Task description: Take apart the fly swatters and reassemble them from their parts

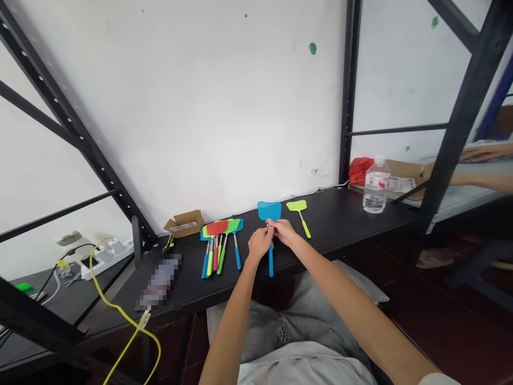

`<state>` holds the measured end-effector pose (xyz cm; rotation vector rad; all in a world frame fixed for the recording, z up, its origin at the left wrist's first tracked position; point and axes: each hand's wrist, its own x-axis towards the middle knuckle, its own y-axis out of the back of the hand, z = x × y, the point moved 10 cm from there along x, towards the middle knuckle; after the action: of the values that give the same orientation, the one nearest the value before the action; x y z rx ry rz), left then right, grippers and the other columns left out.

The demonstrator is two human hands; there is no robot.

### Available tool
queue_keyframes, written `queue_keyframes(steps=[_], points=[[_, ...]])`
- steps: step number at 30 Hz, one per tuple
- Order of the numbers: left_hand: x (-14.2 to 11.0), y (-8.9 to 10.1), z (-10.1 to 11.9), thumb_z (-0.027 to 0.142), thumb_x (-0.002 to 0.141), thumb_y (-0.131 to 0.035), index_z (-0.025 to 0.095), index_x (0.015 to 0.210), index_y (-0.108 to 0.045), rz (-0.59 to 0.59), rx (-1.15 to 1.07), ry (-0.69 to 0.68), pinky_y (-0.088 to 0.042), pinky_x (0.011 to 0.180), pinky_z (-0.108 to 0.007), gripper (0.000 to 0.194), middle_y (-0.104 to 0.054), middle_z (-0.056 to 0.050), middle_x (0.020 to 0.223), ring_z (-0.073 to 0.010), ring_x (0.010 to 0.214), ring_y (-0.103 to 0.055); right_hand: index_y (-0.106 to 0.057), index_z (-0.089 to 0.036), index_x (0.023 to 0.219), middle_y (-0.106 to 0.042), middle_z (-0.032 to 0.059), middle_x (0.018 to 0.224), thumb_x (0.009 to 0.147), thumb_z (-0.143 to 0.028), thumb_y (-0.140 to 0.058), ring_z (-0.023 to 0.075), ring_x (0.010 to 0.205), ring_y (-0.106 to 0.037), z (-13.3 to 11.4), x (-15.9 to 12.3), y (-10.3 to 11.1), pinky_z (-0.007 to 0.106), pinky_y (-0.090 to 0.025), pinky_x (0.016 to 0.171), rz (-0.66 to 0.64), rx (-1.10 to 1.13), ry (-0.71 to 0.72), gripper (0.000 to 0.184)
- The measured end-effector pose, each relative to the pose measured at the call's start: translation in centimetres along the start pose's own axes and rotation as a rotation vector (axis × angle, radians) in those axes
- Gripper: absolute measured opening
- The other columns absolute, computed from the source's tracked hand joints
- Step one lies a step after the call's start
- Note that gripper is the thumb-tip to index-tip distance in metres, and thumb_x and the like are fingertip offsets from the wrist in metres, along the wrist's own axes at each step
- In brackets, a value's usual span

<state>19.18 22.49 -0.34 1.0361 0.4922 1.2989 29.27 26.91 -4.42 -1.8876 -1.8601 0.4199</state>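
A blue fly swatter (pixel 269 210) lies on the black shelf (pixel 332 224), head toward the wall, blue handle toward me. My left hand (pixel 259 243) and my right hand (pixel 282 230) meet over its thin shaft just below the head, fingers pinched together on it. To the right lies a yellow-green fly swatter (pixel 298 207) on its own. To the left is a bundle of several fly swatters (pixel 219 240) in red, green, blue and yellow.
A small open cardboard box (pixel 185 222) sits by the wall at the left. A water bottle (pixel 376 185) stands at the right near a red bag (pixel 359 170). A yellow cable (pixel 116 310) hangs at the left. Black rack posts (pixel 457 117) frame the shelf. Another person's arm (pixel 484 155) rests at far right.
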Motion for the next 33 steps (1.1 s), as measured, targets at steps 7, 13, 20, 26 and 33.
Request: queue_keyframes(steps=[7,13,20,26,33], points=[[-0.1,-1.2,-1.2,0.057,0.096,-0.022,0.021,0.07,-0.059,-0.082,-0.221,0.02,-0.045,0.071,-0.027,0.058,-0.067,0.001,0.059,-0.0177,0.067,-0.066,-0.066,-0.014,0.063,-0.063,0.0054,0.059,0.067,-0.029,-0.085,0.0143,0.051,-0.055,0.6,0.2,-0.6,0.027,-0.043,0.046,-0.047,0.0,-0.063,0.024],[0.2,-1.6,-1.7,0.058,0.094,-0.024,0.019,0.072,-0.062,-0.112,-0.301,0.008,-0.046,0.068,-0.027,0.059,-0.067,-0.002,0.062,-0.0181,0.062,-0.064,-0.065,-0.014,0.064,-0.063,0.0053,0.061,0.07,-0.027,-0.083,0.0143,0.052,-0.056,0.7,0.3,-0.8,0.028,-0.045,0.048,-0.047,-0.001,-0.081,0.023],[0.2,-1.1,-1.8,0.053,0.092,-0.031,0.018,0.064,-0.061,-0.058,-0.301,-0.015,-0.042,0.063,-0.026,0.054,-0.063,-0.002,0.059,-0.0171,0.059,-0.059,-0.064,-0.014,0.061,-0.065,0.0056,0.062,0.07,-0.023,-0.083,0.0133,0.056,-0.058,1.1,0.6,-0.4,0.026,-0.049,0.054,-0.006,-0.006,-0.097,0.023],[-0.1,-0.3,-1.6,0.042,0.086,-0.044,0.018,0.049,-0.051,0.036,-0.209,-0.008,-0.034,0.058,-0.024,0.045,-0.054,0.0,0.049,-0.0154,0.056,-0.054,-0.061,-0.015,0.056,-0.064,0.0054,0.059,0.068,-0.019,-0.084,0.0106,0.051,-0.053,1.3,0.9,0.3,0.025,-0.046,0.051,0.079,-0.012,-0.089,0.026],[-0.2,-0.4,-1.6,0.05,0.086,-0.044,0.018,0.051,-0.053,0.008,-0.291,-0.037,-0.035,0.056,-0.024,0.048,-0.054,0.0,0.048,-0.0149,0.054,-0.053,-0.064,-0.015,0.064,-0.062,0.0031,0.056,0.069,-0.019,-0.084,0.0104,0.049,-0.052,1.2,1.3,0.9,0.025,-0.048,0.051,0.116,0.043,-0.098,0.021]])
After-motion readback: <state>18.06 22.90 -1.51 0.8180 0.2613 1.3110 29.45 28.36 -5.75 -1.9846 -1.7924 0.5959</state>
